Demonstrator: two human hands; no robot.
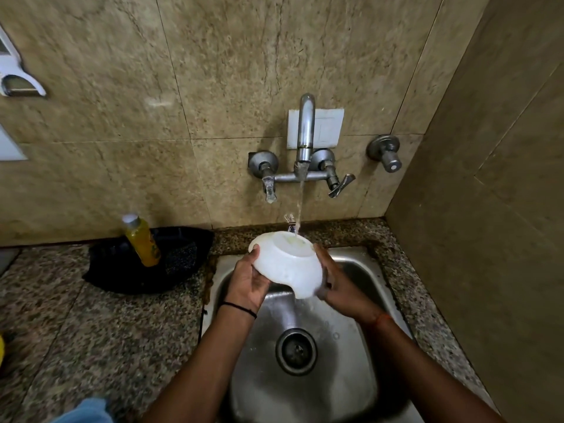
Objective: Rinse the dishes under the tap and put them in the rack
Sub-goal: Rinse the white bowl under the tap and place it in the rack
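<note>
At the centre of the frame, above the sink (360, 270), both hands hold a white bowl (287, 264) bottom-up and tilted, with the stream from the tap (306, 129) striking its base. The left hand (247, 280) curls its fingers around the bowl's left rim, and the right hand (338, 288) clasps the right rim, though its fingertips seem hidden behind the bowl. At left of centre, a yellow bottle (142, 239) stands on a black cloth (152, 261) on the counter (100, 325).
</note>
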